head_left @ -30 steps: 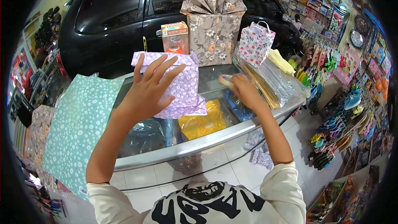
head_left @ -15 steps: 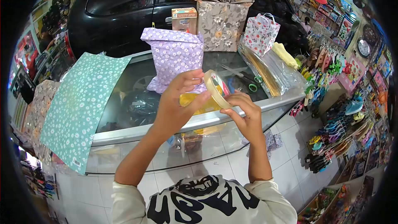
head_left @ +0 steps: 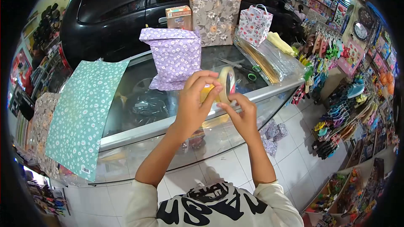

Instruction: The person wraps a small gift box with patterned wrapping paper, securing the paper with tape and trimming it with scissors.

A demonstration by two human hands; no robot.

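The right hand (head_left: 241, 111) holds a tape roll (head_left: 223, 87); the left hand (head_left: 197, 96) is at its rim. A purple parcel (head_left: 176, 59) stands on the counter (head_left: 139, 133), scissors (head_left: 252, 76) lie near.

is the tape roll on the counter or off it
Off: the tape roll is held up in the right hand, above the glass counter.

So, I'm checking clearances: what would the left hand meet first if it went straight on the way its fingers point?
Likely the tape roll, held in the right hand, just ahead of the left hand; any gap is unclear.
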